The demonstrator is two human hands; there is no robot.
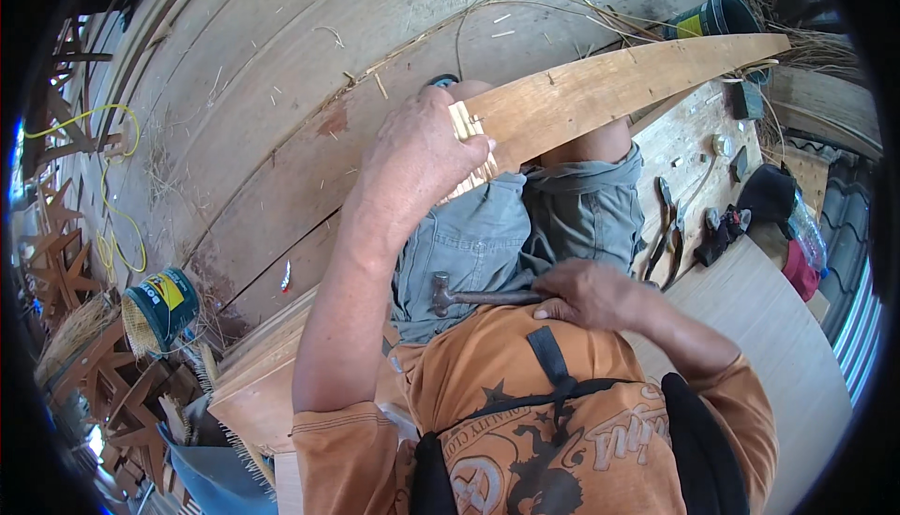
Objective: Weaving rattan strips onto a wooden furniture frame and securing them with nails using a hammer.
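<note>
A long tapered wooden board (581, 93) lies slanting across my knees, its narrow end pointing to the far right. My left hand (422, 154) is closed around its wide left end, the thumb pressing on a pale ridged wooden piece (473, 154) there. Whether that piece is fixed to the board I cannot tell. Over my lap, my right hand (595, 292) grips a hammer (478, 298) by the handle. The hammer's metal head points left and lies low against my grey shorts (469, 243), apart from the board.
At the far right stands a dark green bucket (727, 16). Pliers (666, 224), a dark cap (767, 194) and a plastic bottle (808, 238) lie to my right. On the left are a tipped green container (164, 309) with thin sticks, a yellow cord (117, 206) and star-shaped wooden pieces (66, 257).
</note>
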